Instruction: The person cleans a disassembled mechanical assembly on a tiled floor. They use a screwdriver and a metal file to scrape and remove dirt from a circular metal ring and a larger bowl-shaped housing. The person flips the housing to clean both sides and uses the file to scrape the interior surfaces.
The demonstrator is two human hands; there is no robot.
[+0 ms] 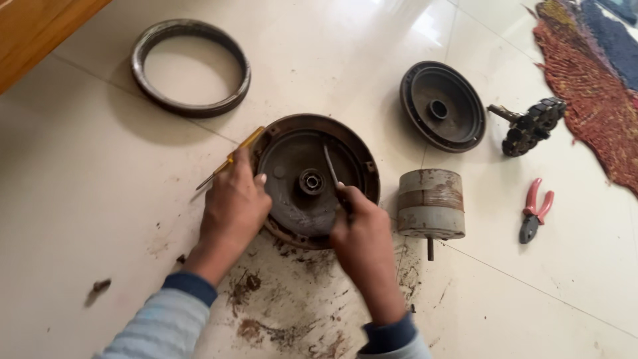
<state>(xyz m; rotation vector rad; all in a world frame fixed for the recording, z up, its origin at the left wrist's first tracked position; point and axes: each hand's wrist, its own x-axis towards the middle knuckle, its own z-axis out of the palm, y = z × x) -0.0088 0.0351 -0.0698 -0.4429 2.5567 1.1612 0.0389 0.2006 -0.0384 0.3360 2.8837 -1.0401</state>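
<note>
A round dark metal motor cover (296, 156) with a central bearing hub lies open side up on the tiled floor. My left hand (232, 206) rests on its left rim and grips a yellow-handled screwdriver (229, 159) whose tip points left over the floor. My right hand (362, 229) sits at the cover's lower right edge, closed on a thin metal tool (331, 166) that reaches into the cover beside the hub.
A metal ring (191, 66) lies at the far left, a second round cover (442, 105) at the far right. A cylindrical rotor with shaft (430, 203), a black winding part (531, 125), red-handled pliers (535, 209), a woven rug (591, 80), dirt smears (279, 312).
</note>
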